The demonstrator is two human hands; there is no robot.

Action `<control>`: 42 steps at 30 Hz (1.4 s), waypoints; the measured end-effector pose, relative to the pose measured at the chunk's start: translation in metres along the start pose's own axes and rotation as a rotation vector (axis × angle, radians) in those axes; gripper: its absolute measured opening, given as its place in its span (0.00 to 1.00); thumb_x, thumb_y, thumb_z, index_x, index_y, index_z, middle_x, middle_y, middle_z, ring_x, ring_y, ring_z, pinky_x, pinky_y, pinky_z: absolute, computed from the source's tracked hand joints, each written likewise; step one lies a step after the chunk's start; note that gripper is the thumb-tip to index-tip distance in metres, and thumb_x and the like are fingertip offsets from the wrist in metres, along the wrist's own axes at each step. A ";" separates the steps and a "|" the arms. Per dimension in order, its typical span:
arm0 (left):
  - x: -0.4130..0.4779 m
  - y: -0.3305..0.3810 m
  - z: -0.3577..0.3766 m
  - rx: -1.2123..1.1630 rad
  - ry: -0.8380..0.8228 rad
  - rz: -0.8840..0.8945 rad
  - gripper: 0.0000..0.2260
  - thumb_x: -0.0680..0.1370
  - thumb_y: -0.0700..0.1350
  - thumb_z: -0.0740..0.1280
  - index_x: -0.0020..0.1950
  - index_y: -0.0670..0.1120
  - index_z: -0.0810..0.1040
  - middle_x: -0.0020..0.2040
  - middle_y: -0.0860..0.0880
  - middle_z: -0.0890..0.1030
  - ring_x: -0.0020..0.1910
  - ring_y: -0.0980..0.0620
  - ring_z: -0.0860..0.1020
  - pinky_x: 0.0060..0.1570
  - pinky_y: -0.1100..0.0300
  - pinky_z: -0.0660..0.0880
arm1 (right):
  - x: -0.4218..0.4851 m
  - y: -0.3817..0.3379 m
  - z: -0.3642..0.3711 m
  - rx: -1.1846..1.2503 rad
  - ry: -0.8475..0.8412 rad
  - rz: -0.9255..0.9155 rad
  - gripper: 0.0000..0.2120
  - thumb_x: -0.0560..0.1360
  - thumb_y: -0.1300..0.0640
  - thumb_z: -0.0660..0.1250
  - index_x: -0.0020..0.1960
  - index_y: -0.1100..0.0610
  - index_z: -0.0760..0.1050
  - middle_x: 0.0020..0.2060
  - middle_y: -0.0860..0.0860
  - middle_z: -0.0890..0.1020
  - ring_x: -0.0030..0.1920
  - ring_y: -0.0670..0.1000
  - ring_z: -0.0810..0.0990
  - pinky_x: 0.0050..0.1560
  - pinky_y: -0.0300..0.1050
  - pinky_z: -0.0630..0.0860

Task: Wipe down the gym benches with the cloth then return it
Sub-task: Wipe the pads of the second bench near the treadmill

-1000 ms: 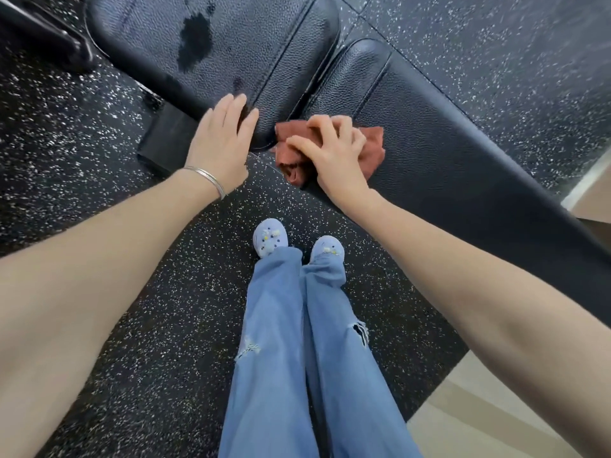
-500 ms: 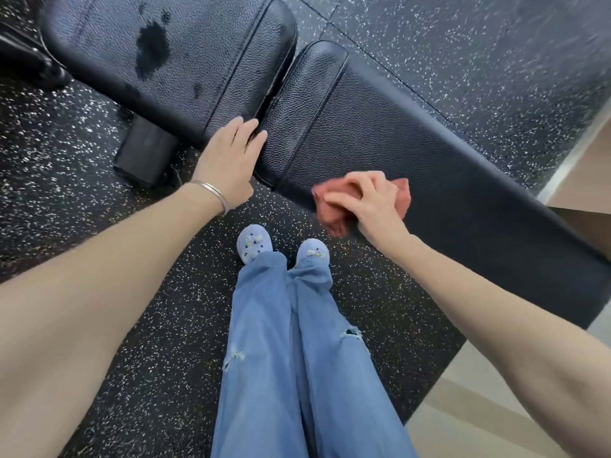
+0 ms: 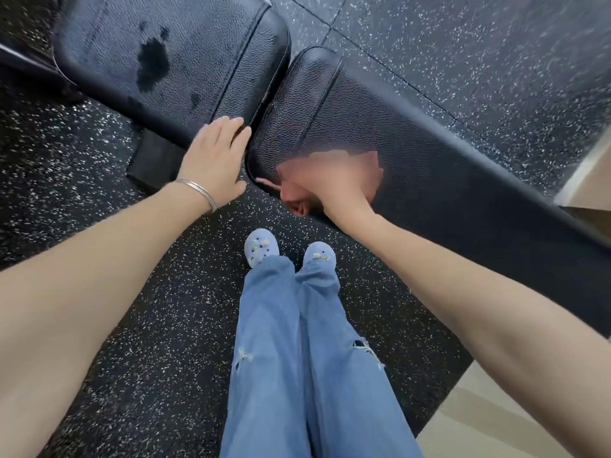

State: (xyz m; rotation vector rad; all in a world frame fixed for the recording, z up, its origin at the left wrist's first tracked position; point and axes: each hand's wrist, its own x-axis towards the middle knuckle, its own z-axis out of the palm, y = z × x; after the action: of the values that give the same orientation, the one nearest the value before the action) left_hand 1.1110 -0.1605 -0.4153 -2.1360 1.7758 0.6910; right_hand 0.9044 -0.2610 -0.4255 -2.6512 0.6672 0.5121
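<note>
A black padded gym bench runs across the view in two pads: a seat pad at the upper left with dark wet patches, and a long back pad to the right. My right hand presses a reddish-brown cloth onto the near end of the long pad; both are blurred by motion. My left hand rests flat, fingers together, on the near edge of the seat pad beside the gap between the pads. It holds nothing and wears a silver bangle at the wrist.
The floor is black speckled rubber. A black frame foot juts out under the seat pad. My legs in blue jeans and pale blue shoes stand close to the bench. Beige flooring begins at the lower right.
My right hand with the cloth has slid back to the left along the long pad, toward the gap. My left hand stays on the seat pad's edge. The camera has shifted slightly.
</note>
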 end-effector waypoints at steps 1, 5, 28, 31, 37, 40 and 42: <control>0.003 0.005 -0.001 -0.003 -0.001 0.024 0.39 0.72 0.50 0.71 0.75 0.38 0.55 0.75 0.39 0.57 0.74 0.40 0.55 0.74 0.46 0.52 | -0.013 0.008 0.004 -0.017 -0.012 -0.044 0.20 0.77 0.54 0.51 0.63 0.46 0.74 0.67 0.56 0.70 0.66 0.63 0.66 0.59 0.59 0.61; 0.012 0.025 -0.001 -0.019 0.009 0.075 0.39 0.72 0.51 0.70 0.76 0.39 0.55 0.76 0.40 0.57 0.75 0.40 0.55 0.74 0.46 0.53 | -0.075 0.048 0.024 0.014 0.092 -0.054 0.14 0.74 0.60 0.65 0.57 0.49 0.80 0.59 0.58 0.78 0.57 0.66 0.75 0.51 0.63 0.69; 0.033 0.061 -0.008 0.012 -0.019 0.035 0.37 0.73 0.50 0.71 0.75 0.39 0.58 0.72 0.35 0.59 0.70 0.37 0.59 0.66 0.44 0.65 | -0.050 0.107 -0.002 0.114 0.303 0.146 0.19 0.73 0.63 0.65 0.58 0.46 0.79 0.60 0.56 0.77 0.59 0.61 0.71 0.54 0.61 0.68; 0.036 0.060 -0.010 0.005 -0.023 0.017 0.35 0.73 0.49 0.71 0.74 0.40 0.60 0.71 0.36 0.61 0.69 0.36 0.60 0.61 0.43 0.68 | -0.143 0.120 0.037 0.160 0.234 0.136 0.15 0.73 0.62 0.66 0.56 0.48 0.81 0.57 0.58 0.79 0.56 0.63 0.74 0.53 0.63 0.69; 0.038 0.055 -0.002 -0.042 0.013 0.005 0.32 0.72 0.46 0.72 0.73 0.41 0.63 0.70 0.37 0.63 0.67 0.36 0.62 0.59 0.43 0.70 | -0.201 0.109 0.064 0.191 0.025 0.132 0.21 0.66 0.67 0.72 0.54 0.47 0.81 0.58 0.57 0.77 0.59 0.59 0.65 0.51 0.66 0.69; 0.037 0.049 0.000 -0.031 0.035 0.047 0.32 0.73 0.48 0.71 0.73 0.42 0.63 0.70 0.37 0.64 0.67 0.37 0.63 0.59 0.45 0.68 | -0.159 0.085 0.049 0.242 0.018 0.185 0.12 0.74 0.55 0.68 0.56 0.42 0.80 0.59 0.54 0.77 0.61 0.61 0.70 0.57 0.66 0.67; 0.038 0.041 -0.002 -0.022 0.045 0.095 0.32 0.73 0.49 0.71 0.73 0.42 0.63 0.70 0.38 0.65 0.67 0.37 0.64 0.62 0.46 0.66 | -0.114 0.061 0.037 0.232 0.078 0.071 0.13 0.74 0.58 0.67 0.56 0.45 0.81 0.59 0.56 0.77 0.59 0.64 0.72 0.54 0.65 0.67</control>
State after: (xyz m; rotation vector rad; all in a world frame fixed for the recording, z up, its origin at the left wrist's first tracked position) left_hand 1.0765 -0.2015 -0.4300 -2.1082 1.9119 0.6939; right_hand 0.7697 -0.2525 -0.4245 -2.4466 0.7953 0.3297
